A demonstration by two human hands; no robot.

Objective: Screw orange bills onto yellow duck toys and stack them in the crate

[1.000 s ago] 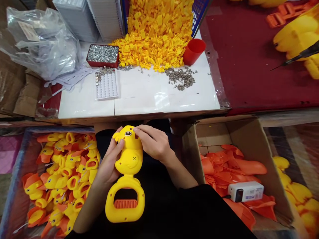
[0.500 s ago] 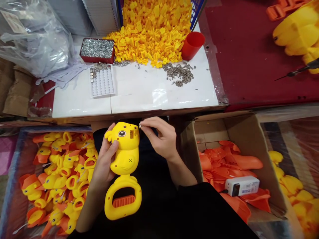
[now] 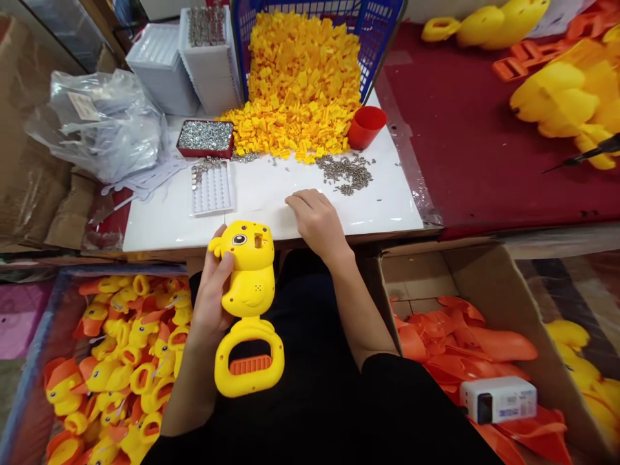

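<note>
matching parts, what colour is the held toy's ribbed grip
The ribbed grip is orange, clearest in the head view.

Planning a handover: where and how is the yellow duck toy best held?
Probably by the right limb of the yellow duck toy's handle, from the person's right: that side of the open loop looks clear, while the left hand wraps the body's left. Hook through the opening, above the orange ribbed insert.
</note>
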